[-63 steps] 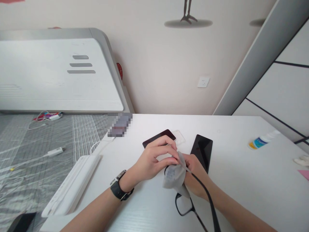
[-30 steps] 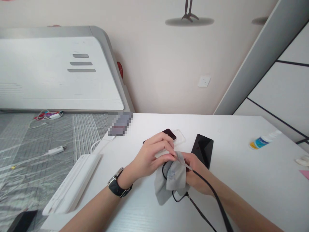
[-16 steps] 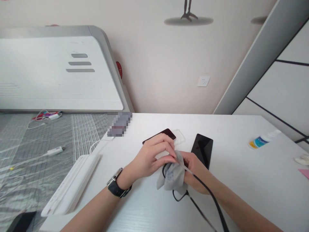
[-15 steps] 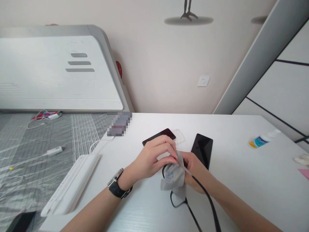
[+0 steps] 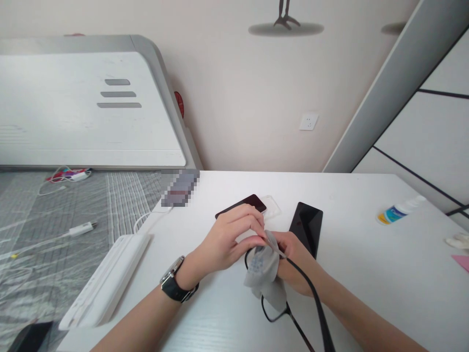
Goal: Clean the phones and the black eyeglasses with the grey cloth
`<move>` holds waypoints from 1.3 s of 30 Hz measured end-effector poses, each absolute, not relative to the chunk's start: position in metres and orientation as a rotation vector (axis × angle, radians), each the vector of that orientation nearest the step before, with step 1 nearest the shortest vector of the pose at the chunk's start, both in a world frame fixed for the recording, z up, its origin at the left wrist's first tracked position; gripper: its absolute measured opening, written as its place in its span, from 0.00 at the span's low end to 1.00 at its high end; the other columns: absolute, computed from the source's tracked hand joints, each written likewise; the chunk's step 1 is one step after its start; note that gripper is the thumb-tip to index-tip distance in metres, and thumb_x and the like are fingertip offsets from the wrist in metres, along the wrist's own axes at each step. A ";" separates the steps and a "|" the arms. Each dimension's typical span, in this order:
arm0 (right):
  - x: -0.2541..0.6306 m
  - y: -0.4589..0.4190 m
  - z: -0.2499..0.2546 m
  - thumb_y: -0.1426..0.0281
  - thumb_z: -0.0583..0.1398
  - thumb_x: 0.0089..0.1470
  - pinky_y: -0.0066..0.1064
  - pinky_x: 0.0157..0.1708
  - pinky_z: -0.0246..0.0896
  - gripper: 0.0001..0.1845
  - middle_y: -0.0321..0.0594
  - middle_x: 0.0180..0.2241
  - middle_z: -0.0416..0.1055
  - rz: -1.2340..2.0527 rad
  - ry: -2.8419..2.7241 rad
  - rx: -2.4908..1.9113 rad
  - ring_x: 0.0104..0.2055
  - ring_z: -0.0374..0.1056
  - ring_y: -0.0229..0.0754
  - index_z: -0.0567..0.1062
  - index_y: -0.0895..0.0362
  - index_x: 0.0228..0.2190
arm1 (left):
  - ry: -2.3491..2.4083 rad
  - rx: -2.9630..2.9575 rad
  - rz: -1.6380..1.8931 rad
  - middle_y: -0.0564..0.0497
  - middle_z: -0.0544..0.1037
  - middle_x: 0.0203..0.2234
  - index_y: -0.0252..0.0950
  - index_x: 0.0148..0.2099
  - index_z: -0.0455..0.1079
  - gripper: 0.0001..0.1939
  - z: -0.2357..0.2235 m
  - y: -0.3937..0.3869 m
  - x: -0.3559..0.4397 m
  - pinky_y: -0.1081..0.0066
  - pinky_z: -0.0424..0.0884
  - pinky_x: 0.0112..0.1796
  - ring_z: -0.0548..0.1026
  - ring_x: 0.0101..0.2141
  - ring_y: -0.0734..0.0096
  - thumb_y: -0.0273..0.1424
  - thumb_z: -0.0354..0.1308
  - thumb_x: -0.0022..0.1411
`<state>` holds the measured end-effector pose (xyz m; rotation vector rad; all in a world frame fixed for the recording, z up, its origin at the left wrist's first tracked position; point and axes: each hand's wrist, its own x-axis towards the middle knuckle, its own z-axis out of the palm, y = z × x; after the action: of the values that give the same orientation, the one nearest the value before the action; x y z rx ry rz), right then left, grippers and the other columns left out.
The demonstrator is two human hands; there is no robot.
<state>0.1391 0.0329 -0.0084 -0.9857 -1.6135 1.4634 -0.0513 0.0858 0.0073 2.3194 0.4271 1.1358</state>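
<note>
My left hand [image 5: 232,239], with a watch [image 5: 176,281] on its wrist, pinches a thin grey cloth [image 5: 262,269] between thumb and fingers. Opposite it, my right hand [image 5: 298,264] is closed around a pair of black-framed eyeglasses [image 5: 320,309] wrapped partly in that cloth. The two long dark temples point down toward me, and part of a rim shows below the cloth. Cloth and fingers hide the rest of the lenses. Some faint print is visible on the cloth. Both hands are just above the white table [image 5: 220,322], close together.
Behind my hands lie a dark phone [image 5: 244,205], a clear case [image 5: 271,206] and a black phone [image 5: 308,227]. A white power strip [image 5: 106,281] sits at the left edge, near a pixelated object [image 5: 181,188]. A small spray bottle [image 5: 399,211] lies at right.
The cloth's lower end has shifted slightly down and right, and the glasses have turned a little with it. Both hands keep nearly the same grip.
</note>
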 end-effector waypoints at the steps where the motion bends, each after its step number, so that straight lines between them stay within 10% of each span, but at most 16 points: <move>1: 0.139 0.032 -0.011 0.74 0.58 0.53 0.27 0.25 0.43 0.12 0.31 0.23 0.54 1.447 -1.629 -1.010 0.27 0.46 0.34 0.62 0.56 0.21 | 0.429 2.321 1.131 0.46 0.76 0.38 0.37 0.41 0.72 0.10 0.007 0.085 -0.050 0.61 0.71 0.49 0.74 0.40 0.66 0.36 0.56 0.72; 39: 0.138 0.034 -0.007 0.68 0.59 0.57 0.27 0.26 0.47 0.12 0.31 0.25 0.56 1.475 -1.604 -1.014 0.28 0.48 0.35 0.63 0.56 0.23 | 0.443 2.354 1.087 0.45 0.77 0.37 0.37 0.41 0.71 0.10 0.007 0.087 -0.051 0.61 0.73 0.47 0.75 0.39 0.65 0.36 0.53 0.74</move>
<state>0.1376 0.0336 -0.0066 -1.0138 -1.6045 1.4750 -0.0513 0.0868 0.0074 2.3538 0.4434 1.0875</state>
